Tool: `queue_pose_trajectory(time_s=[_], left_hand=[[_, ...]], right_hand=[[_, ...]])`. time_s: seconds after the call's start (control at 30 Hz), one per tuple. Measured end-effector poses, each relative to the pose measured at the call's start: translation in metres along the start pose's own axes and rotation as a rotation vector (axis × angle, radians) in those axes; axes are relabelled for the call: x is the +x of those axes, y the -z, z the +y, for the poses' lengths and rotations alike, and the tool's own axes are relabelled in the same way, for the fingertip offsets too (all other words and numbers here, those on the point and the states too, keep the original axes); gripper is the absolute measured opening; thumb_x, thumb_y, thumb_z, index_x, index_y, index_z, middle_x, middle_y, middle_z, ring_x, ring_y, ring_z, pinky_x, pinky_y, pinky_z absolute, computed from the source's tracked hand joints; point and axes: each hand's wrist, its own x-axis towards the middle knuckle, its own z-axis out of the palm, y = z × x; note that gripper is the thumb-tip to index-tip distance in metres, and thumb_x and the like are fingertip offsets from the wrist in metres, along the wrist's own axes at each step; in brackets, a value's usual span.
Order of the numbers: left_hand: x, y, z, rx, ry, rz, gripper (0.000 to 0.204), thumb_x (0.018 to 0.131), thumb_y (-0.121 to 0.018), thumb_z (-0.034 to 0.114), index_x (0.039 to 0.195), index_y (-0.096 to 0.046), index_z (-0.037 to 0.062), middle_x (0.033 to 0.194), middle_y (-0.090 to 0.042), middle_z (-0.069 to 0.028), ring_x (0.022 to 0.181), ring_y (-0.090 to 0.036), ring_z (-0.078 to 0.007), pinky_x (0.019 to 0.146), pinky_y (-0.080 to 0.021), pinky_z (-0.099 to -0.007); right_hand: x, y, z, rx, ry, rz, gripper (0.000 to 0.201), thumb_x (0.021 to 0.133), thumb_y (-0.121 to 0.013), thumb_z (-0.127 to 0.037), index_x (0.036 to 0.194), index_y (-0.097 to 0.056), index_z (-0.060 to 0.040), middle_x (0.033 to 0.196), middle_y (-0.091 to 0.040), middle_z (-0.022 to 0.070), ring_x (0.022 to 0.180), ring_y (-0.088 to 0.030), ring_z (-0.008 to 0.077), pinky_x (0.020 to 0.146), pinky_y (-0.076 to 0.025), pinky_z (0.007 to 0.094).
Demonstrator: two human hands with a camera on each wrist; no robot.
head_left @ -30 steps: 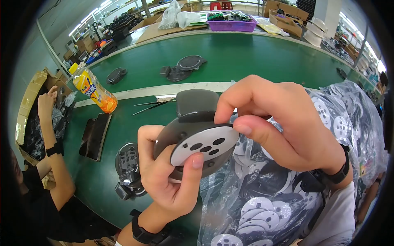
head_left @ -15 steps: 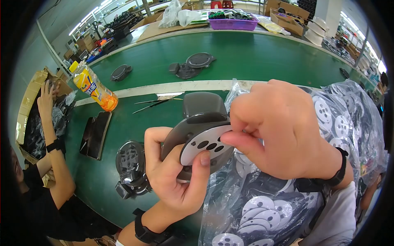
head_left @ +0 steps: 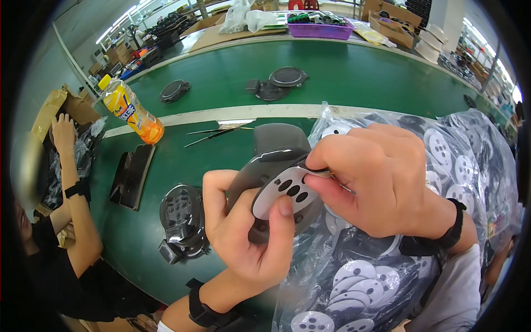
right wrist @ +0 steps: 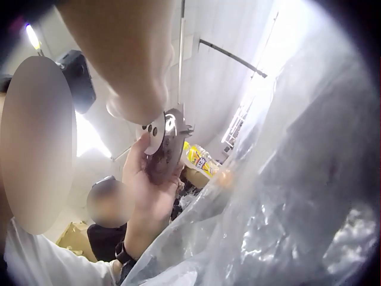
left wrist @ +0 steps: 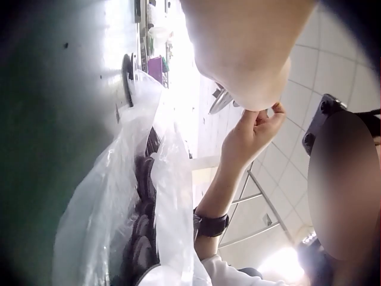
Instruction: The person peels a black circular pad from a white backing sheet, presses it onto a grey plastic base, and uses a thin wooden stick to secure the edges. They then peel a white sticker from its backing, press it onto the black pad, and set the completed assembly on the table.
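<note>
My left hand (head_left: pixel 249 238) grips a dark grey round part (head_left: pixel 279 135) from the left, its thumb on a white disc with black oval holes (head_left: pixel 276 195). The disc stands tilted against the part's round face. My right hand (head_left: pixel 376 177) pinches the disc's upper right edge between thumb and index finger. In the right wrist view the left hand (right wrist: pixel 146 190) holds the part (right wrist: pixel 169 158) from below, the white disc (right wrist: pixel 156 134) on its near side. The left wrist view shows the right hand (left wrist: pixel 250 137) raised, its fingertips partly hidden.
A clear bag of white discs (head_left: pixel 354 282) lies at right. Left of my hands are stacked dark parts (head_left: pixel 182 216), a phone (head_left: pixel 131 177), tweezers (head_left: pixel 215 133) and a drink bottle (head_left: pixel 130 110). More dark parts (head_left: pixel 271 88) lie beyond the pale strip. Another person's arm (head_left: pixel 77 205) is at far left.
Both hands and the held part have shifted right in the head view. The right fingers have curled closer around the disc's edge, and the disc has turned steeper. The other person's hand moved at the box.
</note>
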Motion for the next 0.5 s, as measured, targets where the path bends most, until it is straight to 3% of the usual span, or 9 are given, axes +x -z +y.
queue_pose_trajectory(time_s=[0.1,0.3,0.4,0.47,0.5], left_hand=[[0.0,-0.001,-0.002,-0.036,0.009,0.053,0.009,0.074,-0.061,0.001,0.078,-0.058,-0.0055,0.083,-0.049,-0.0117,0.071,-0.044,-0.0171,0.056,-0.035,-0.0233],[-0.002,0.001,-0.002,-0.136,0.153,0.002,0.012,0.077,-0.059,0.002,0.086,-0.058,-0.0058,0.086,-0.047,-0.0094,0.075,-0.045,-0.014,0.058,-0.037,-0.0225],[-0.003,-0.003,-0.006,-0.359,0.255,0.045,0.014,0.078,-0.058,0.003,0.089,-0.059,-0.0057,0.091,-0.046,-0.0074,0.078,-0.047,-0.0127,0.062,-0.039,-0.0213],[-0.003,-0.004,-0.002,-0.554,0.476,0.085,0.016,0.078,-0.057,0.0,0.092,-0.059,-0.0059,0.094,-0.045,-0.0059,0.08,-0.048,-0.0122,0.067,-0.039,-0.0207],[-0.002,-0.003,-0.003,-0.552,0.474,0.088,0.016,0.078,-0.057,0.0,0.092,-0.059,-0.0059,0.094,-0.045,-0.0059,0.08,-0.048,-0.0122,0.067,-0.039,-0.0207]], right_hand=[[-0.001,0.005,0.001,0.011,0.043,-0.018,0.028,0.059,-0.072,-0.007,0.082,-0.055,-0.0031,0.057,-0.047,-0.0005,0.041,-0.036,0.0126,0.037,-0.024,0.026],[-0.001,0.002,-0.007,-0.037,0.2,-0.022,0.026,0.05,-0.062,-0.012,0.074,-0.06,-0.0036,0.052,-0.042,-0.0032,0.041,-0.036,0.0099,0.035,-0.021,0.0241],[-0.006,-0.006,-0.009,-0.003,0.218,-0.016,0.025,0.052,-0.062,-0.011,0.076,-0.059,-0.0042,0.053,-0.041,-0.0031,0.041,-0.036,0.0113,0.036,-0.023,0.0254],[-0.006,-0.008,-0.003,0.016,0.179,-0.019,0.024,0.053,-0.062,-0.011,0.077,-0.058,-0.0048,0.053,-0.041,-0.0028,0.041,-0.037,0.0122,0.036,-0.024,0.026],[-0.006,-0.008,0.001,0.037,0.139,-0.025,0.024,0.055,-0.061,-0.012,0.078,-0.058,-0.0054,0.054,-0.041,-0.0024,0.042,-0.038,0.013,0.036,-0.025,0.0266]])
